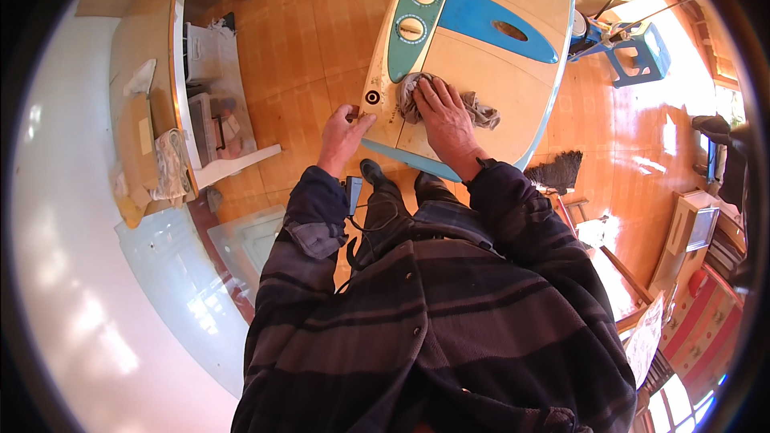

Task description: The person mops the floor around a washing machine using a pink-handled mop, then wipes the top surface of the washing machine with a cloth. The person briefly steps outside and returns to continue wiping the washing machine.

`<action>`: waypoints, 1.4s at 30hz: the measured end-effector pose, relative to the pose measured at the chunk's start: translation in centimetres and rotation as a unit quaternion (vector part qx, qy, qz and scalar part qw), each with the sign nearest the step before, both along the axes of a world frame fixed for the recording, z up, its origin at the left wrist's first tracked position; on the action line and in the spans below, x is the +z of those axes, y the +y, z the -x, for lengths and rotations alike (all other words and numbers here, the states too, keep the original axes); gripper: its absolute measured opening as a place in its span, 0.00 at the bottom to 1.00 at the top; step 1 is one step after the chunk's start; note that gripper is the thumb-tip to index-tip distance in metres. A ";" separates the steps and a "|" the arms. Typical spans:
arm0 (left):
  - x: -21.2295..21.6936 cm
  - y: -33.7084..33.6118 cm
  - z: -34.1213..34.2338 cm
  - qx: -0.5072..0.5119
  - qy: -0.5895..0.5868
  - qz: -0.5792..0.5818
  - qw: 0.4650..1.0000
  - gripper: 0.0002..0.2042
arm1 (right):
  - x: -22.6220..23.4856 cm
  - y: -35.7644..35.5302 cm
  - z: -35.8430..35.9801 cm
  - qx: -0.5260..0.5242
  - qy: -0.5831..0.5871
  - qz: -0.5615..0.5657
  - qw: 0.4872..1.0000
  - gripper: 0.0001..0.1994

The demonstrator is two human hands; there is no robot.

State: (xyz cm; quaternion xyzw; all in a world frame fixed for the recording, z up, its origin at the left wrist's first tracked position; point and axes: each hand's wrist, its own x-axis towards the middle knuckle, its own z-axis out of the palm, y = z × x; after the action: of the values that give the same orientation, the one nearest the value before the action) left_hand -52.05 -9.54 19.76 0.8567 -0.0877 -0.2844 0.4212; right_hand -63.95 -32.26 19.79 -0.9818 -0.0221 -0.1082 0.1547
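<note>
A cream washing machine (465, 104) with a green control panel (405, 36) and a blue lid stripe (497, 24) stands in front of me. My right hand (446, 119) presses a crumpled grey cloth (484, 112) onto its top, just below the panel. The fingers lie over the cloth, which bunches out on both sides of the hand. At the machine's near left corner, my left hand (346, 136) has its fingers curled on the edge, close to a round black spot (372, 97). Dark marks run along the surface between the two hands.
To the left is a white-framed shelf unit (186, 56) holding bins, with a patterned cloth (171, 164) on top. A blue plastic stool (639, 56) stands beyond the machine's right side. A dark fringed mat (557, 171) lies on the tiled floor (297, 40).
</note>
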 end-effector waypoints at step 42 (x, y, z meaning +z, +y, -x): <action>-0.9 0.3 -0.6 -0.020 -0.025 -0.070 0.997 0.25 | -0.5 -6.7 3.6 -0.070 0.043 0.017 0.996 0.29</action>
State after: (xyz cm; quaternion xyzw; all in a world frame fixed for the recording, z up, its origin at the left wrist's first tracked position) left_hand -51.49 -9.21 18.82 0.8890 -0.0950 -0.2764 0.3524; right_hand -67.54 -38.99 19.28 -0.9871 0.0518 -0.0765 0.1305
